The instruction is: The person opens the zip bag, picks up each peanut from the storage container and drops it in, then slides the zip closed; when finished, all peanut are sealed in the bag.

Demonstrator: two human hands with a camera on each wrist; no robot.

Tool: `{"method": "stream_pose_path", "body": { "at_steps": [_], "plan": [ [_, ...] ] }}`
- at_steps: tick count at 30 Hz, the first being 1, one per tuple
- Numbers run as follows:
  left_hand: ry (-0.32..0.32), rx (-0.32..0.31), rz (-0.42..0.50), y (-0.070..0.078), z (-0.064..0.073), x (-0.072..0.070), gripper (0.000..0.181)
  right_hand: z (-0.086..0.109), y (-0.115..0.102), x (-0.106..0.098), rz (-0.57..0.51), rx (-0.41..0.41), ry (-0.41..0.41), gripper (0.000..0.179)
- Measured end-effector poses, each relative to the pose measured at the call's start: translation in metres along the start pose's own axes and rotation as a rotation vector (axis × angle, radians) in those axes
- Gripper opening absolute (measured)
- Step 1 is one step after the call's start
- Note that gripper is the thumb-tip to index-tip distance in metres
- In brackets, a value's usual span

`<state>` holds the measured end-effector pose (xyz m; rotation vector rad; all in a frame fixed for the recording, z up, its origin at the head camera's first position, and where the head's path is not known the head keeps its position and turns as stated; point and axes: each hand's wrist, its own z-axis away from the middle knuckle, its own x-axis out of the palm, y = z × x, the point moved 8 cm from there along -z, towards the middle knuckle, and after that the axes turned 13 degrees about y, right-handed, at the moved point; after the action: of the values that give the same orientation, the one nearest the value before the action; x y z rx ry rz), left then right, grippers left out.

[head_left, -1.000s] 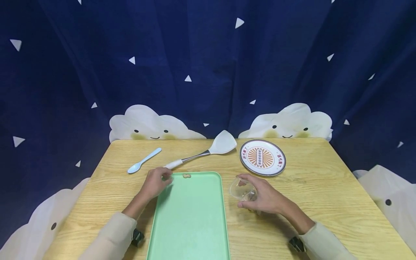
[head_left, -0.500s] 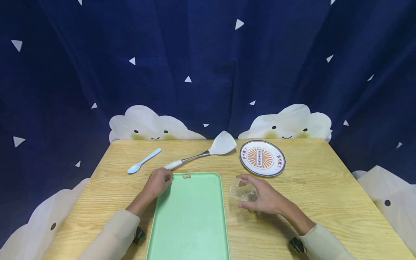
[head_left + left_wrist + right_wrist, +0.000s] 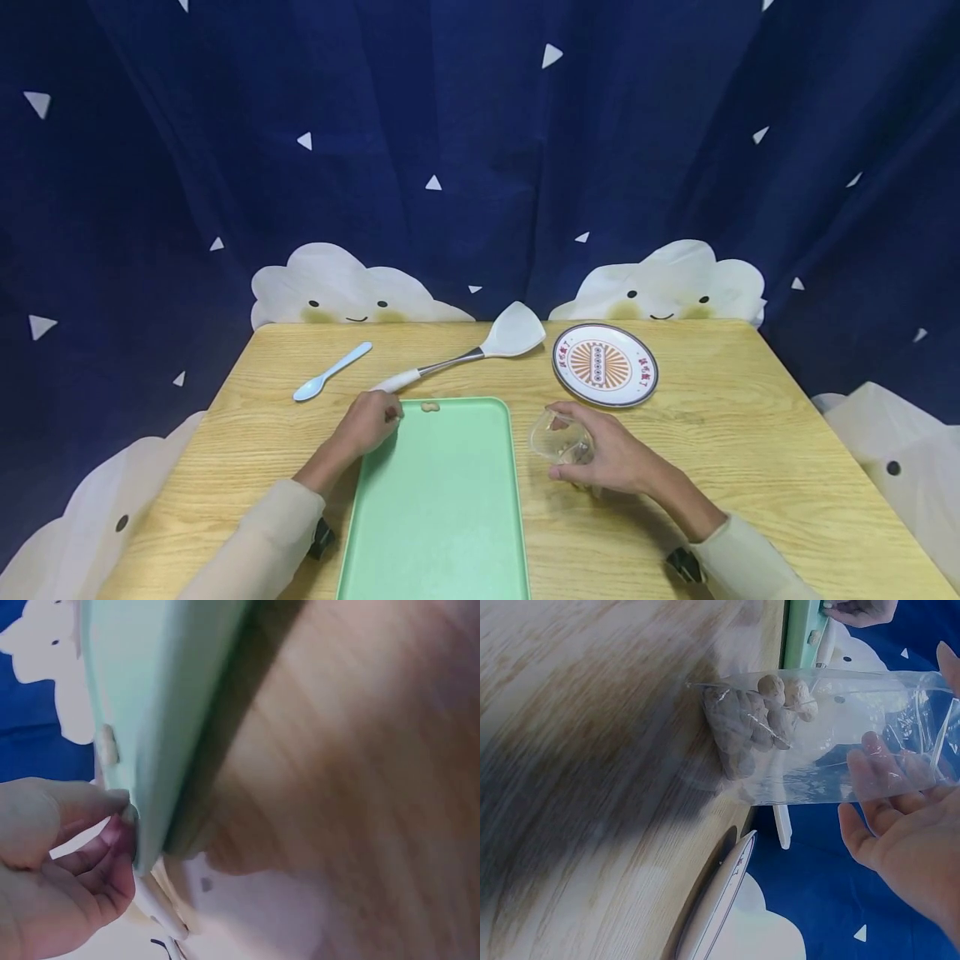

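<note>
Your right hand [image 3: 609, 450] is gripping a clear plastic container [image 3: 547, 442], tan peanuts [image 3: 771, 688] remaining; one peanut [image 3: 430, 407] is lying on the rectangular green tray [image 3: 442, 508]. Your left hand [image 3: 366, 423] is resting half-curled there, hold unclear.

Head view: looked forward and down from above, across the surface [image 3: 750, 433] to the curtain [image 3: 480, 108]. Left wrist view: close, sideways, past the left hand [image 3: 56, 904] along the tray [image 3: 172, 724]. Right wrist view: near, low, sideways, onto the clear container [image 3: 821, 769]. All three shared the tray.
</note>
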<state>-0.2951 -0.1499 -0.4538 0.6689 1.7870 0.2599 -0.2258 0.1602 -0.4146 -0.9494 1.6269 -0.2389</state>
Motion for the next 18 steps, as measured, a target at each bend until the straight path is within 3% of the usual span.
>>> {"method": "stream_pose_path", "body": {
  "at_steps": [7, 14, 18],
  "plan": [
    [-0.001, -0.041, 0.149, 0.023, -0.006, -0.011, 0.004, 0.001, 0.001, 0.000, 0.001, 0.009, -0.005, 0.078],
    [0.007, -0.007, 0.344, 0.075, -0.011, -0.014, 0.005, 0.002, 0.003, 0.000, -0.006, 0.011, -0.003, 0.078],
    [0.000, -0.018, 0.488, 0.102, -0.013, -0.015, 0.008, 0.000, 0.002, 0.001, -0.004, -0.004, 0.000, 0.078]
  ]
}}
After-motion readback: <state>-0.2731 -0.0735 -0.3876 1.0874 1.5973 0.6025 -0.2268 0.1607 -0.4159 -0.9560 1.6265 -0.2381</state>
